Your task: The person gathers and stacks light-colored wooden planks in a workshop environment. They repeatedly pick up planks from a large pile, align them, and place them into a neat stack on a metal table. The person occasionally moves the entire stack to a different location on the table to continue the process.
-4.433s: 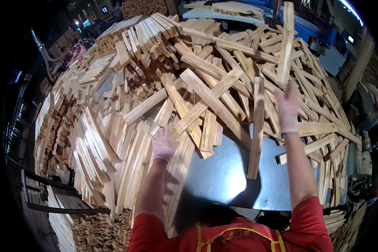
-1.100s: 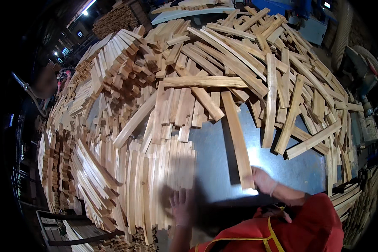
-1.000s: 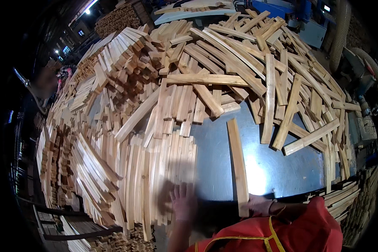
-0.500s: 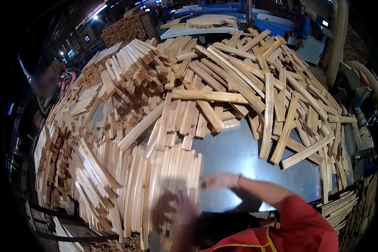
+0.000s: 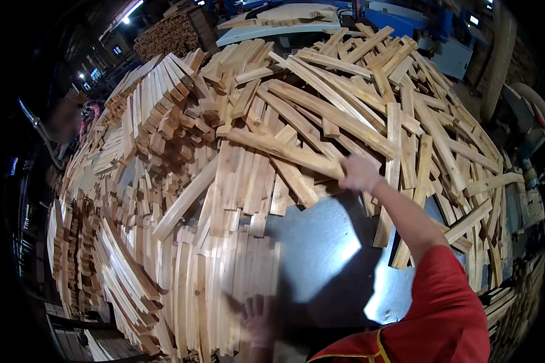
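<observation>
My right hand (image 5: 360, 174) reaches forward and is closed round the right end of a wooden strip (image 5: 284, 150). That strip lies across other loose strips at the front of a jumbled heap, tilted slightly down toward my hand. Close to my body, my left hand (image 5: 259, 317) rests with its fingers apart on a row of wooden strips (image 5: 215, 290) laid side by side. It touches the row near its right edge and grips nothing. The row's near end is partly hidden in shadow.
A bare metal tabletop (image 5: 321, 236) shows between the row and the heap of loose strips (image 5: 430, 121). Stacked strips (image 5: 163, 100) rise at the far left, with more piles (image 5: 124, 272) at the near left. Ribbed hoses (image 5: 499, 66) hang at right. Another person stands at far left.
My right hand has moved forward from above the metal tabletop and taken hold of a strip's end, which has swung slightly down. My left hand stays on the row, lower in view.
</observation>
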The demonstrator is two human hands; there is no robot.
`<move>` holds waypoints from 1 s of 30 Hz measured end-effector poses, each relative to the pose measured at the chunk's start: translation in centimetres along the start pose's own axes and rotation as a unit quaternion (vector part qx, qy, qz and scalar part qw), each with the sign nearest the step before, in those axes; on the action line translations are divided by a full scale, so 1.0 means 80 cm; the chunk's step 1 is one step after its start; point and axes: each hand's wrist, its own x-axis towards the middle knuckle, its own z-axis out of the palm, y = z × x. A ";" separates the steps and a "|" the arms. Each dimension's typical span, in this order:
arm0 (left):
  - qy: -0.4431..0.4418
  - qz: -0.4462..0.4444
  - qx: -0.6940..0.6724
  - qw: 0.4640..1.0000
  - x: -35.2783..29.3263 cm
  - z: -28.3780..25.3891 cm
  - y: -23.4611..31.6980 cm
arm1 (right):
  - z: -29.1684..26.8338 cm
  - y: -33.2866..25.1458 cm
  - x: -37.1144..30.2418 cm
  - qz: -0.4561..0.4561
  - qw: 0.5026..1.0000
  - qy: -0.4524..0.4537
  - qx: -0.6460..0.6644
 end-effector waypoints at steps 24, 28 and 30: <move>0.012 0.019 0.037 0.999 -0.018 0.038 -0.012 | 0.060 0.067 -0.146 0.172 0.938 0.293 -0.068; 0.032 0.031 0.071 0.996 -0.032 0.048 -0.014 | 0.088 0.087 -0.165 0.305 0.882 0.356 0.051; -0.018 0.024 0.060 0.998 -0.029 0.052 -0.015 | 0.086 0.096 -0.203 0.400 0.800 0.301 0.332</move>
